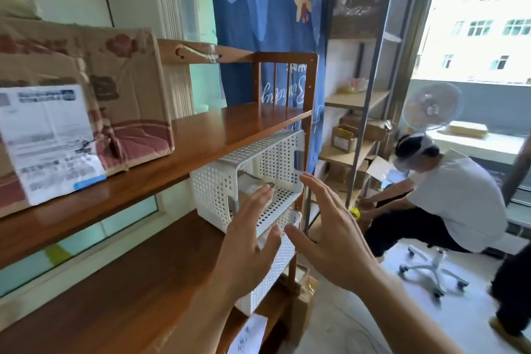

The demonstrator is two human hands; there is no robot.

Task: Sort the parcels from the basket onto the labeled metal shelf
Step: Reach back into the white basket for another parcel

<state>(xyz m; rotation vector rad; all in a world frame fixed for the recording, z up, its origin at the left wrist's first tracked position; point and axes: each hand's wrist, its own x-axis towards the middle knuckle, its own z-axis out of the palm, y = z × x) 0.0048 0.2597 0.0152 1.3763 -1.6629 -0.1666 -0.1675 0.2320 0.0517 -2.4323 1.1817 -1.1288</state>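
Note:
A white perforated basket (218,192) sits at the right end of a wooden shelf (143,261), its open side facing me, with a small clear-wrapped parcel (253,187) inside. A second white basket (275,267) stands lower, partly behind my hands. My left hand (247,241) is spread open in front of the upper basket's mouth, fingers pointing in. My right hand (330,233) is open beside the basket's right end, holding nothing. A large cardboard parcel (94,112) with a white shipping label rests on the shelf board above, at the left.
A metal shelf unit (365,100) with boxes stands behind a blue curtain (267,23). A seated person in a white shirt (448,198) bends near it on a wheeled chair. A fan (431,106) stands by the window. A paper label (247,336) hangs low.

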